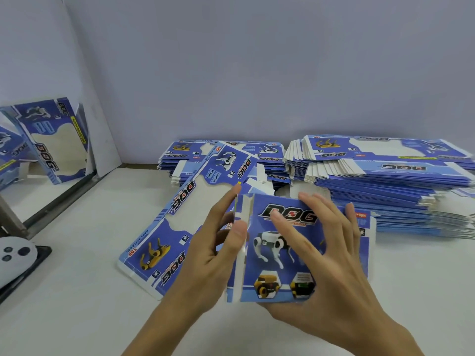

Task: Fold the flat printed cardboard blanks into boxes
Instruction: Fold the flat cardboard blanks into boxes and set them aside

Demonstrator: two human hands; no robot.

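White table (77,291), both hands' fingers spread on a light, bendy blank (282,253); I'd grip near the creases.

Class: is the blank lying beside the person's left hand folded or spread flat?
Spread flat: the blank lies open on the table, panels unfolded.
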